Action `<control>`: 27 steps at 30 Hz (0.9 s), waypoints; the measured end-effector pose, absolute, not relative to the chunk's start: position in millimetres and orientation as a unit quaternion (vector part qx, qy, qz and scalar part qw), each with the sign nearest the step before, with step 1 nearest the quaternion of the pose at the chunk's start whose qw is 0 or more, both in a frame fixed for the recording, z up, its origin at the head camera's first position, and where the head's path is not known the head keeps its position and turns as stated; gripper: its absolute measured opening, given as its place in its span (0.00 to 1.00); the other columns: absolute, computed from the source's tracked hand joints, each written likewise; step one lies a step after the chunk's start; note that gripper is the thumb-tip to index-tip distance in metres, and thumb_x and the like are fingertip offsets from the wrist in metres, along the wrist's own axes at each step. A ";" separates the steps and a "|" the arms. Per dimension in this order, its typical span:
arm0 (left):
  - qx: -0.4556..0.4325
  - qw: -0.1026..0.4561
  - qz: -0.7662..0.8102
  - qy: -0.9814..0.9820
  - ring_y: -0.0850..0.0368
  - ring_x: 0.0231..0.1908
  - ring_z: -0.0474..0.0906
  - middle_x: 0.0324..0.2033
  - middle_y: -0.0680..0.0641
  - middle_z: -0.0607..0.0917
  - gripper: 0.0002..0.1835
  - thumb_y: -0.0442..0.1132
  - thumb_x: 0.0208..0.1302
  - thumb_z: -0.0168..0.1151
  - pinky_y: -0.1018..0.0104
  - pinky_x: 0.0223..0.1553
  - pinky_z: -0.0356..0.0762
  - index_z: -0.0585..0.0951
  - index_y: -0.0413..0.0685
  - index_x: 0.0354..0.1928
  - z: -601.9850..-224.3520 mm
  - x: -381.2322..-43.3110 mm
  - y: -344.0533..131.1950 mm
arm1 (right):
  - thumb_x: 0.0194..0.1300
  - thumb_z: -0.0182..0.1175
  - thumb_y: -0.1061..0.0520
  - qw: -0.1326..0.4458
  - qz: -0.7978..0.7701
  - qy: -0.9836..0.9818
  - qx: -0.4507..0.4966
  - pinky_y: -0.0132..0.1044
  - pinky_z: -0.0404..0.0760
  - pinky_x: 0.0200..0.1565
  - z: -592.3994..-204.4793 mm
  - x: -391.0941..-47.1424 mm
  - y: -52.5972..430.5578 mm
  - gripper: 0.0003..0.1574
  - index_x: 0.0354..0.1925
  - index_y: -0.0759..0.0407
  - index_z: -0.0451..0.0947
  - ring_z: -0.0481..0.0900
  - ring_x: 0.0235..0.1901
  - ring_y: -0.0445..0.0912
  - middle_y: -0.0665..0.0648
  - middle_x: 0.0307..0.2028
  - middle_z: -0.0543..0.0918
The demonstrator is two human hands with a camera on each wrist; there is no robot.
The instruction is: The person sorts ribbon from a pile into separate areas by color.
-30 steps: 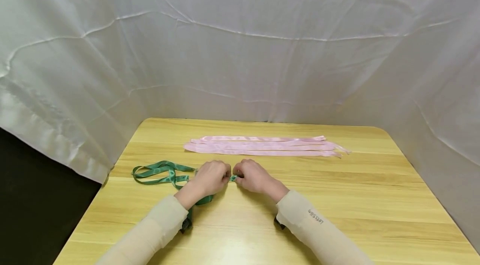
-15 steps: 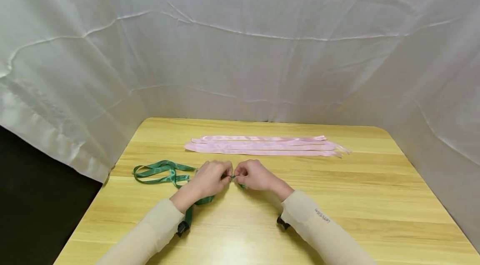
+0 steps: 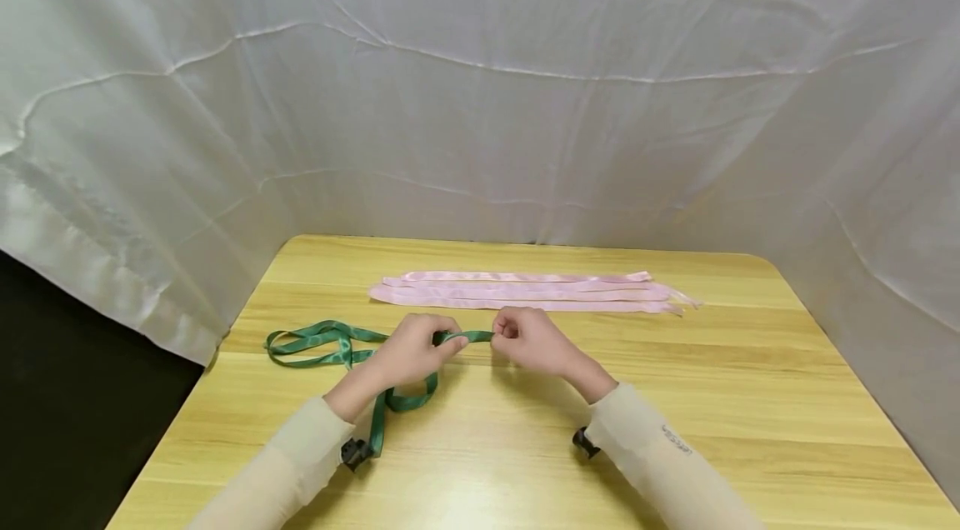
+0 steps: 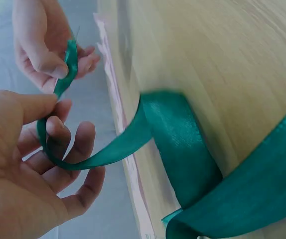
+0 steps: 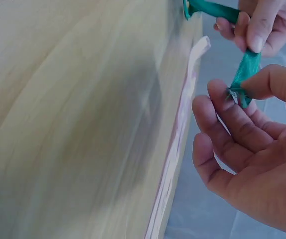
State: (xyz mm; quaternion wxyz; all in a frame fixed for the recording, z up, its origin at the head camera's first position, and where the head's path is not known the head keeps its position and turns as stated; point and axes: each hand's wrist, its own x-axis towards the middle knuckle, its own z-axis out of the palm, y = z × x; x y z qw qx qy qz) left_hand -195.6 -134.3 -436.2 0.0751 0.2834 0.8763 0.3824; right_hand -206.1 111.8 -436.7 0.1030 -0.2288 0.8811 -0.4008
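Between both hands a short stretch of green satin ribbon (image 3: 477,336) is held above the table. My left hand (image 3: 415,348) pinches the ribbon between thumb and fingers; in the left wrist view its length loops below the fingers. The frayed end of the ribbon (image 5: 246,74) is pinched by my right hand (image 3: 534,342), thumb against fingertips, as the right wrist view shows. The rest of the ribbon lies in loose loops on the table to the left, with one part hanging beside the left wrist.
Several pink ribbons (image 3: 517,293) lie side by side across the wooden table (image 3: 712,397), beyond the hands. A pale curtain (image 3: 480,122) surrounds the back and sides. Black wrist cameras sit under both cuffs.
The hands have moved apart and slightly up, the right one going rightward. A flat piece of green ribbon now stretches between them where the fingers were close together before.
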 end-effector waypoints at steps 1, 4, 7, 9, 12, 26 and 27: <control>0.284 0.074 0.388 0.874 0.66 0.15 0.58 0.16 0.55 0.70 0.12 0.43 0.80 0.59 0.70 0.25 0.65 0.87 0.45 0.43 -435.6 -195.7 -134.9 | 0.68 0.58 0.59 0.101 -0.404 0.882 -0.221 0.30 0.68 0.24 -435.7 -205.3 113.9 0.03 0.36 0.56 0.78 0.67 0.19 0.38 0.48 0.23 0.77; 0.281 0.069 0.401 0.869 0.65 0.14 0.57 0.16 0.56 0.67 0.14 0.45 0.81 0.57 0.69 0.25 0.65 0.87 0.45 0.42 -434.9 -196.3 -135.8 | 0.68 0.58 0.58 0.099 -0.415 0.883 -0.196 0.30 0.64 0.23 -432.5 -202.1 120.2 0.03 0.37 0.56 0.76 0.65 0.18 0.39 0.50 0.21 0.78; 0.275 0.063 0.414 0.866 0.65 0.16 0.59 0.18 0.55 0.68 0.15 0.46 0.82 0.57 0.69 0.26 0.66 0.85 0.46 0.39 -435.1 -196.8 -135.9 | 0.68 0.57 0.58 0.101 -0.429 0.879 -0.181 0.30 0.61 0.23 -430.2 -198.6 127.0 0.03 0.39 0.57 0.75 0.64 0.17 0.39 0.57 0.21 0.83; 0.269 0.062 0.424 0.863 0.64 0.18 0.60 0.20 0.54 0.69 0.15 0.47 0.82 0.56 0.68 0.27 0.67 0.84 0.48 0.38 -434.5 -196.6 -136.5 | 0.70 0.56 0.58 0.099 -0.431 0.878 -0.184 0.30 0.62 0.23 -428.9 -196.7 131.8 0.05 0.42 0.58 0.76 0.65 0.17 0.40 0.61 0.24 0.86; 0.262 0.067 0.439 0.857 0.62 0.20 0.62 0.21 0.53 0.70 0.14 0.46 0.82 0.55 0.67 0.29 0.67 0.82 0.52 0.36 -432.4 -195.3 -138.3 | 0.75 0.55 0.59 0.092 -0.424 0.879 -0.200 0.31 0.65 0.25 -427.5 -194.7 139.4 0.09 0.48 0.61 0.79 0.75 0.21 0.44 0.62 0.29 0.89; 0.249 0.091 0.466 0.844 0.61 0.23 0.66 0.23 0.53 0.73 0.11 0.45 0.80 0.59 0.67 0.30 0.68 0.81 0.53 0.35 -424.3 -192.4 -153.0 | 0.78 0.54 0.59 0.049 -0.408 0.891 -0.193 0.34 0.72 0.28 -415.7 -188.3 179.7 0.11 0.45 0.56 0.84 0.81 0.27 0.51 0.61 0.31 0.87; 0.246 0.092 0.469 0.843 0.61 0.22 0.66 0.23 0.53 0.73 0.12 0.45 0.80 0.59 0.67 0.30 0.69 0.81 0.53 0.35 -423.5 -192.2 -154.5 | 0.78 0.54 0.59 0.047 -0.410 0.891 -0.190 0.35 0.73 0.29 -414.9 -188.1 182.6 0.10 0.44 0.55 0.83 0.82 0.29 0.51 0.61 0.31 0.87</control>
